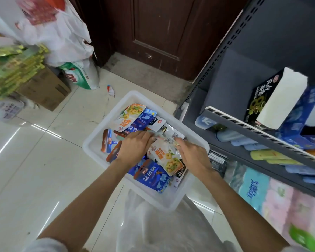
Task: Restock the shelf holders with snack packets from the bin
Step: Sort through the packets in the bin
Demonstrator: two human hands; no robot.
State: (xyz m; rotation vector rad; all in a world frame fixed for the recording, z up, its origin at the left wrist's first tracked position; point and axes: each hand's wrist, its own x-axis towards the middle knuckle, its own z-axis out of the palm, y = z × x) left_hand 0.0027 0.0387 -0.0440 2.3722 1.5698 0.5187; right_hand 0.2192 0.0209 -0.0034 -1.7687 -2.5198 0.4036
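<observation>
A white plastic bin (98, 140) stands on the floor, filled with several snack packets: white ones with yellow snacks printed on them (168, 157), blue ones (151, 177) and orange-brown ones (106, 140). Both my hands reach down into the bin. My left hand (135, 148) has its fingers curled into the packets at the middle of the pile. My right hand (191, 153) pinches the top of a white packet beside it. To the right, a dark shelf unit (231, 124) carries a black snack box (258, 99) and rows of blue and yellow packets (273, 157).
A dark wooden door (162, 33) stands behind the bin. Cardboard boxes (44, 88), stacked green-yellow packs and plastic bags pile up at the left. Pastel tissue packs (265, 197) fill the bottom shelf. A clear plastic bag (162, 224) lies under the bin's near edge on the tiled floor.
</observation>
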